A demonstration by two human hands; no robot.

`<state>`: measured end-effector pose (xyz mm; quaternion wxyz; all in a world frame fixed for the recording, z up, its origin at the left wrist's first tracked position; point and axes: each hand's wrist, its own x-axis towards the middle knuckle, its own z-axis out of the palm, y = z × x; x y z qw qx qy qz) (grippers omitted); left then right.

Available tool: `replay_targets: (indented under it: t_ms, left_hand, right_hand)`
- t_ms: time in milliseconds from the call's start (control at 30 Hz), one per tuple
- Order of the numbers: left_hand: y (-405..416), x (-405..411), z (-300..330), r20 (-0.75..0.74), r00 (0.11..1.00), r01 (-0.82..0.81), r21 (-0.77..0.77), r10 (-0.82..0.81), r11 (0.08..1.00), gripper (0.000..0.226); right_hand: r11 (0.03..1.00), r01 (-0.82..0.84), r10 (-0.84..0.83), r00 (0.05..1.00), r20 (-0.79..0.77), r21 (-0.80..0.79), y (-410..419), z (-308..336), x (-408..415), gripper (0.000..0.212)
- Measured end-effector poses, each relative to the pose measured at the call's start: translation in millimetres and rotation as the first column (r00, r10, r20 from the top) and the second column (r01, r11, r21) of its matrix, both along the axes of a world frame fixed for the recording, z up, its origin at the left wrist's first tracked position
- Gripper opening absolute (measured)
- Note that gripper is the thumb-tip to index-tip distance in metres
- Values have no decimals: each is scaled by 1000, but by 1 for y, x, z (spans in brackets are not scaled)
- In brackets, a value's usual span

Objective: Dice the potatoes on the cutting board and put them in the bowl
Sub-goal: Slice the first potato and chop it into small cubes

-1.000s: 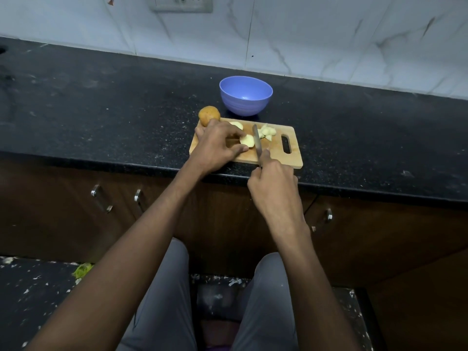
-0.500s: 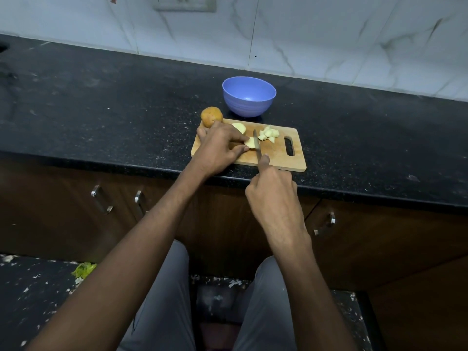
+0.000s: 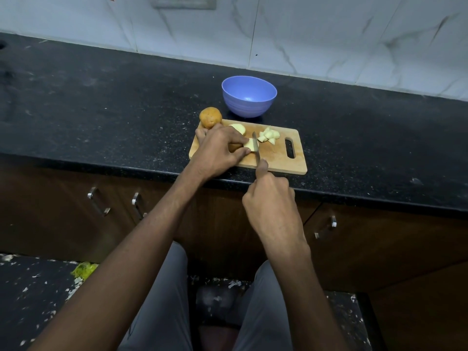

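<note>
A wooden cutting board (image 3: 276, 158) lies at the counter's front edge. My left hand (image 3: 220, 148) holds a pale potato piece (image 3: 251, 145) down on the board, fingers curled over it. My right hand (image 3: 271, 198) grips a knife (image 3: 256, 148), index finger along its spine, the blade against the piece's right side. Several diced cubes (image 3: 269, 136) lie in a heap to the right of the blade. Another cut half (image 3: 238, 128) sits behind my left hand. A whole unpeeled potato (image 3: 210, 117) rests at the board's far left corner. The blue bowl (image 3: 249, 97) stands just behind the board.
The black speckled counter (image 3: 101, 110) stretches to both sides, backed by a white marble wall (image 3: 329, 34). Brown cabinet doors with metal handles (image 3: 98, 201) are below the counter. A green scrap (image 3: 84, 269) lies on the floor at left.
The knife has shifted slightly left against the potato piece under my left hand. The view has shifted a little; both hands stay in the same place on the board.
</note>
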<state>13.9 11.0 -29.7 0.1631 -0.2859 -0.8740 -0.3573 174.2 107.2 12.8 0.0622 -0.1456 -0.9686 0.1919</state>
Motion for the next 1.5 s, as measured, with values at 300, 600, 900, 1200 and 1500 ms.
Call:
replay_targets:
  t_ms: [300,600,900,1200,1500]
  left_hand:
    - [1,-3,1,15,1000,20,38,-20,999,26]
    - [0,-4,0,23,999,20,92,-22,996,26]
    - [-3,-5,1,84,996,9,101,-17,995,27]
    - [-2,-2,4,106,994,7,82,-15,997,24]
    - [-1,-3,4,122,992,12,84,-22,996,22]
  right_hand:
    - [1000,-2,2,1000,29,23,-8,3,2,60]
    - [994,-8,16,997,77,-106,5,7,-16,51]
    - [999,-5,2,998,-70,-51,6,1,-11,58]
    - [1000,19,-19,998,-57,-9,-9,-18,-6,63]
    - [1000,-21,20,996,-85,-5,-4,-19,-5,61]
